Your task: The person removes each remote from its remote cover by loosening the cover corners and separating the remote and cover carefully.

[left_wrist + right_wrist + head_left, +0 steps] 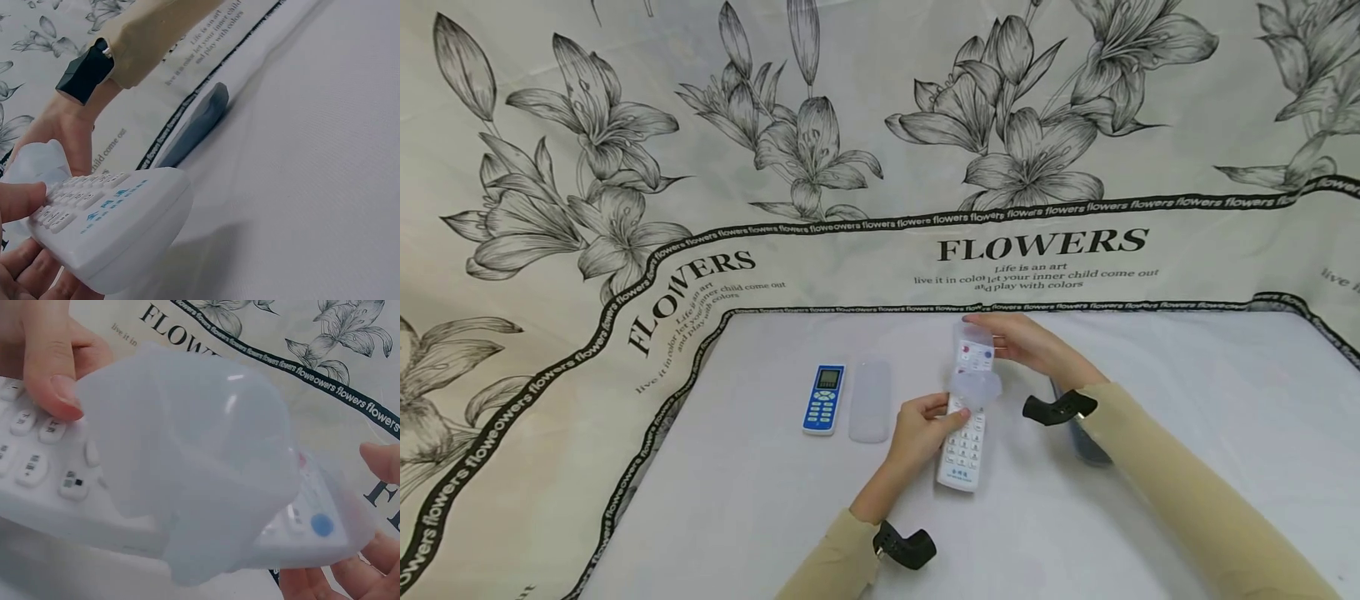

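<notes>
A white remote control [964, 450] with rows of keys is held above the table, tilted. A translucent soft cover [194, 450] sits over its far end and is bunched up around its middle. My left hand [921, 433] grips the remote at mid-length, thumb on the keypad beside the bunched edge and fingers underneath. At the far end my right hand [1030, 342] holds the covered tip, with fingers [359, 575] curled beneath it. In the left wrist view, the right hand's fingertips are hidden behind the remote.
Left of my hands lie a small blue and white remote [823, 400] and a flat translucent sleeve [870, 402]. A dark blue-grey object [1088, 443] lies partly hidden under my right forearm. A flower-printed cloth [1045, 242] hangs behind the white table [737, 500].
</notes>
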`<state>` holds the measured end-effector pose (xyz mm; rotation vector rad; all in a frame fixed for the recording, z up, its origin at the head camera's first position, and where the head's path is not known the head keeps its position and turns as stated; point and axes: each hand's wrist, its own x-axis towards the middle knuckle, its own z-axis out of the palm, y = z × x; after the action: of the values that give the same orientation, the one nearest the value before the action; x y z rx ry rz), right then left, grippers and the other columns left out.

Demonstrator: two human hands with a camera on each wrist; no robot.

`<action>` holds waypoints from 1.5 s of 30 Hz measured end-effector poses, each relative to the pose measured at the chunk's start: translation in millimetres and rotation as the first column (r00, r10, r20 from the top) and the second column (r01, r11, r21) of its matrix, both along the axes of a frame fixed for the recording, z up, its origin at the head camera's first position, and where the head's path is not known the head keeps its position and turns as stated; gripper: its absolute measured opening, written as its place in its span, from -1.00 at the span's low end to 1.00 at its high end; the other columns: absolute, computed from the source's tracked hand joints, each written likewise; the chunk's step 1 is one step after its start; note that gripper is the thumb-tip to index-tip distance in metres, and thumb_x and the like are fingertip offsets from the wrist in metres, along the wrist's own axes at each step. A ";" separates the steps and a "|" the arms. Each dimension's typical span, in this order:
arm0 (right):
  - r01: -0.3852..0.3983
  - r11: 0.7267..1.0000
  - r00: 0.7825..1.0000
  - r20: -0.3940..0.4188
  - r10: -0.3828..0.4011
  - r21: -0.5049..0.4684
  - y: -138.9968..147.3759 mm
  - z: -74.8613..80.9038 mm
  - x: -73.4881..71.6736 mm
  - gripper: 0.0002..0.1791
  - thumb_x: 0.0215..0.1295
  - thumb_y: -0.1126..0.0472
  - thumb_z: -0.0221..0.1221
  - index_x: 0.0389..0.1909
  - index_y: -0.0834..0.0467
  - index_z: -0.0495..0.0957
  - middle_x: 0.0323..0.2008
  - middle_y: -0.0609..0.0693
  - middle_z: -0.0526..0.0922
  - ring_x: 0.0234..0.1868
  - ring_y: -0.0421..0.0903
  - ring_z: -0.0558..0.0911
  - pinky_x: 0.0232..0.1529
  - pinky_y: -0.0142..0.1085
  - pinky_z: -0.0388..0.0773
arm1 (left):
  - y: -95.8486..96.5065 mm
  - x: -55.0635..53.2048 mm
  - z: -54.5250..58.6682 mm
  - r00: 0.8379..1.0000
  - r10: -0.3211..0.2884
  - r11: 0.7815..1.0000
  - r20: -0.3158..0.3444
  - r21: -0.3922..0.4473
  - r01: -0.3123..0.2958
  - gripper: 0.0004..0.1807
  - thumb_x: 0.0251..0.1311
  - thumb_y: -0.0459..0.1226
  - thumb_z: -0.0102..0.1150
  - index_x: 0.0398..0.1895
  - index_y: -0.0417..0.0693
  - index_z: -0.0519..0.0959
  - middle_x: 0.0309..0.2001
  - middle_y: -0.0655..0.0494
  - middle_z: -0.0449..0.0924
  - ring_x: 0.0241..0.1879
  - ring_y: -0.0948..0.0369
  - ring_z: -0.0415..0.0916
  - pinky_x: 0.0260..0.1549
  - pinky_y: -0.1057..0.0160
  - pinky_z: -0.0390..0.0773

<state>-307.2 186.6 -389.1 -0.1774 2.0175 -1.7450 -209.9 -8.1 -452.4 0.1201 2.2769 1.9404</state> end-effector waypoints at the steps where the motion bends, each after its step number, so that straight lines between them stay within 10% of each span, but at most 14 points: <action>1: -0.009 1.000 1.000 -0.006 0.009 0.010 -0.9 1.5 -1.2 -0.34 0.46 0.02 -0.05 0.42 0.32 0.11 0.43 0.22 0.14 0.10 -0.16 0.43 0.05 -0.37 0.45 | 0.1 -0.2 0.2 1.000 -0.004 1.000 -0.001 0.000 0.004 -0.57 0.10 -0.25 0.33 0.02 -0.31 0.59 -0.16 -0.10 0.71 -0.31 0.29 0.64 -0.37 0.40 0.62; 6: -0.041 0.997 0.999 -0.018 0.043 0.071 -5.4 5.2 -6.2 -0.39 0.38 0.04 0.09 0.30 0.35 0.31 0.02 -0.06 0.60 -0.03 -0.17 0.52 -0.01 -0.30 0.47 | 0.4 -1.5 0.8 1.000 -0.007 1.000 -0.008 0.013 0.008 -0.58 0.12 -0.26 0.32 0.01 -0.35 0.59 -0.17 -0.12 0.71 -0.30 0.28 0.64 -0.33 0.39 0.63; 12: -0.024 0.993 0.998 -0.056 0.031 0.117 -7.9 0.8 -7.9 -0.56 0.34 0.09 0.14 0.06 0.36 0.52 -0.40 -0.20 0.67 -0.30 -0.22 0.61 -0.16 -0.34 0.53 | -1.6 -1.8 1.2 1.000 0.011 1.000 -0.024 0.007 -0.011 -0.59 0.12 -0.24 0.31 -0.02 -0.34 0.60 -0.18 -0.12 0.71 -0.30 0.30 0.63 -0.33 0.41 0.62; 23: 0.215 0.967 0.975 -0.079 -0.206 0.138 -16.2 -5.4 -3.9 -0.49 0.21 0.04 0.27 0.11 0.24 0.54 -0.38 -0.33 0.61 -0.20 -0.23 0.52 -0.07 -0.33 0.38 | 2.8 2.3 -0.2 0.999 0.025 0.999 -0.037 0.031 -0.024 -0.60 0.10 -0.23 0.34 -0.03 -0.30 0.62 -0.20 -0.07 0.72 -0.34 0.31 0.65 -0.38 0.41 0.64; 30: 0.222 0.971 0.973 -0.079 -0.215 0.090 -11.0 -7.0 -2.3 -0.93 0.23 0.05 0.27 -0.31 -0.07 0.65 -0.43 -0.35 0.63 -0.24 -0.28 0.54 -0.05 -0.33 0.40 | 1.1 8.3 0.2 0.998 -0.002 1.000 -0.056 0.017 0.003 -0.57 0.10 -0.25 0.34 -0.01 -0.35 0.60 -0.19 -0.11 0.72 -0.30 0.28 0.67 -0.35 0.41 0.64; 45: 0.373 0.928 0.927 -0.040 -0.374 -0.020 -19.9 -8.6 -0.1 -0.86 0.19 0.06 0.30 -0.54 -0.19 0.65 -0.51 -0.39 0.63 -0.35 -0.34 0.53 -0.21 -0.44 0.43 | -1.6 13.1 -0.5 0.998 0.038 0.999 -0.054 0.003 -0.038 -0.54 0.11 -0.20 0.33 0.02 -0.33 0.59 -0.14 -0.12 0.71 -0.24 0.23 0.69 -0.33 0.38 0.65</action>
<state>-307.3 166.6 -397.7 0.1814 2.1816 -1.9924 -196.8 -9.7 -452.8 0.1312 2.3278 1.9814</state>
